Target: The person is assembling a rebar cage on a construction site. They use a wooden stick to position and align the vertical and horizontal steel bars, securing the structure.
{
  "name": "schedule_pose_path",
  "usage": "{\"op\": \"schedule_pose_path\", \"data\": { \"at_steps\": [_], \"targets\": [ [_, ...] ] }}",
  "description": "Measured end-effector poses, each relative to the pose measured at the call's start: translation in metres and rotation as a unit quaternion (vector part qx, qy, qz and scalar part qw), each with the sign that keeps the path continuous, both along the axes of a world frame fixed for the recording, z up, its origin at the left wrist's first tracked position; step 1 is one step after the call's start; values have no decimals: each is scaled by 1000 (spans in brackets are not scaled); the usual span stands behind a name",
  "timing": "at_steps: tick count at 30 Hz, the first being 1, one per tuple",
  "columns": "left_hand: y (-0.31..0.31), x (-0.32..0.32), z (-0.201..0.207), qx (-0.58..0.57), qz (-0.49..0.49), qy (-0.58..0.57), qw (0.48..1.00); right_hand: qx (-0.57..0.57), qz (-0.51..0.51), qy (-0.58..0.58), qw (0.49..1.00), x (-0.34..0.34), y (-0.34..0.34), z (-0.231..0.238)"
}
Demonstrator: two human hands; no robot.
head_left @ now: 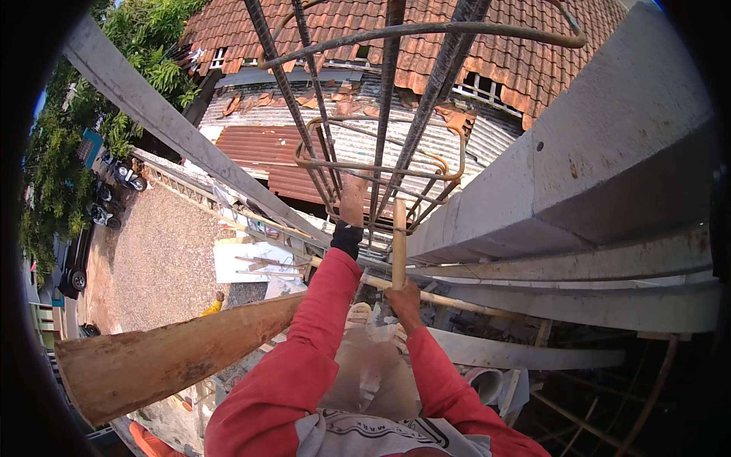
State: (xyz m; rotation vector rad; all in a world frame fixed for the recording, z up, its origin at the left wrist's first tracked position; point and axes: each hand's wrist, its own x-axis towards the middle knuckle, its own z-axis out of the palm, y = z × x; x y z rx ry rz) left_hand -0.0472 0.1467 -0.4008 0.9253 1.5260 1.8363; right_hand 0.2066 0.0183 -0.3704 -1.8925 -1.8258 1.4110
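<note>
In front of me rises a cage of vertical steel rebar [387,84] with bent steel stirrups [381,169] around the bars. My left hand [353,199], a black band at its wrist, reaches up into the cage and is closed at a stirrup; its fingers are partly hidden. Lower and to the right, my right hand [405,305] grips a pale wooden handle [400,247] that points up toward the cage. Whether a tool head is fixed to that handle I cannot tell. Red sleeves cover both my arms.
Concrete beams [601,145] flank the cage on the right, and another beam [175,114] slants along the left. A broad wooden plank [175,354] juts out left of me. Bamboo poles [480,306] cross below. Far down are a gravel yard [164,251], motorbikes [126,177] and tiled roofs [335,27].
</note>
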Motion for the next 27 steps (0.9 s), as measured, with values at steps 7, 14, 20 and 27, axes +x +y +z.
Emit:
{"op": "schedule_pose_path", "data": {
  "at_steps": [7, 14, 20, 27],
  "targets": [
    [58, -41, -73, -183, -22, 462, 867, 0, -1, -10, 1000, 0, 0, -12],
    [7, -28, -81, -398, -163, 229, 874, 3, -46, 90, 995, -3, -4, -17],
    [31, -2, 11, -153, -45, -97, 982, -12, -73, 119, 990, -9, -3, -16],
    [-98, 21, 41, -53, 199, -107, 973, 3, -53, 125, 991, -4, 2, -18]
  ]
}}
